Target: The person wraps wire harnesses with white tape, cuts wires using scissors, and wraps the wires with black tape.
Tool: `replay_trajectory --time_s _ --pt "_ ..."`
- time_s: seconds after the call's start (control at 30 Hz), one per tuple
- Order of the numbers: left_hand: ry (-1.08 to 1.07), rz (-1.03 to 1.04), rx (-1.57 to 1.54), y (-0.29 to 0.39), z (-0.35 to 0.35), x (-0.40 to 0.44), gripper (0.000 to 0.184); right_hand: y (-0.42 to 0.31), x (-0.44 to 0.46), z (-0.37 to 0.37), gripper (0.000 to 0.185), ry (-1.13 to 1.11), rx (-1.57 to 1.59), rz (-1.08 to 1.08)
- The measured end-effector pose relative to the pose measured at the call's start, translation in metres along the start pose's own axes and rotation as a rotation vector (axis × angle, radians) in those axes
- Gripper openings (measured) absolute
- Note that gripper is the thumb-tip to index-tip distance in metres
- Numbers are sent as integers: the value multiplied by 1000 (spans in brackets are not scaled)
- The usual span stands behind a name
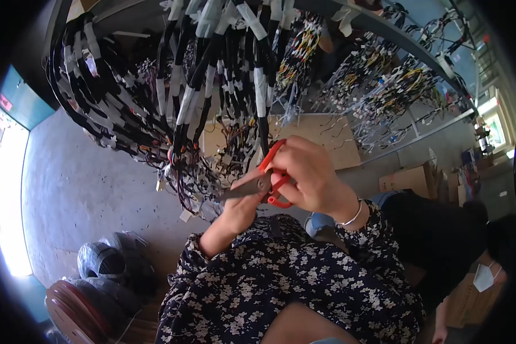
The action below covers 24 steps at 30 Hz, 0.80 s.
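Red-handled scissors point(278, 189) are held in my right hand point(311, 175), with fingers through the handle loops. Their dark blades point left and lie across my left hand point(239, 212). The left fingers are mostly hidden behind the blades, so what they hold is not clear. Right above the scissors hangs a black taped cable bundle point(261, 97) with white tape bands, its lower end near both hands. More black and white taped harnesses point(192, 86) hang to its left, ending in loose wires and connectors.
Behind hang more colourful wire bundles point(395, 86) on a metal rack point(424, 60). A cardboard box point(408, 182) stands at the right. Another person point(447, 241) in dark clothing bends close on my right. Wrapped coils point(100, 261) and a brown spool point(74, 312) sit at lower left.
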<state>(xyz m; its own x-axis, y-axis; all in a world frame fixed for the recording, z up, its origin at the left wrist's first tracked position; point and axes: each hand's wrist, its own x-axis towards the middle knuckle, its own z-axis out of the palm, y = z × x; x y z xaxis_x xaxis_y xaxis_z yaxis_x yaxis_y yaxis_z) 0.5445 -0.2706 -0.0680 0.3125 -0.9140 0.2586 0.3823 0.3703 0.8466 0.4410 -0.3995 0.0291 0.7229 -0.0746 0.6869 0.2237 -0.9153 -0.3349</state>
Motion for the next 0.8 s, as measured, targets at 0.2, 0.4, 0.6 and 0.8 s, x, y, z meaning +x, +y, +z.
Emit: replay_trajectory --time_s 0.2,0.4,0.6,0.8 --pt "115 0 254 -23 3 2 36 -28 -9 7 26 22 -289 -124" --pt "184 413 776 -22 26 30 30 -21 -35 3 24 258 -147 54" --pt "151 225 604 -10 36 33 31 -14 -71 5 21 400 2 268" --pt "303 180 306 -13 49 40 17 6 -34 -6 19 643 177 459"
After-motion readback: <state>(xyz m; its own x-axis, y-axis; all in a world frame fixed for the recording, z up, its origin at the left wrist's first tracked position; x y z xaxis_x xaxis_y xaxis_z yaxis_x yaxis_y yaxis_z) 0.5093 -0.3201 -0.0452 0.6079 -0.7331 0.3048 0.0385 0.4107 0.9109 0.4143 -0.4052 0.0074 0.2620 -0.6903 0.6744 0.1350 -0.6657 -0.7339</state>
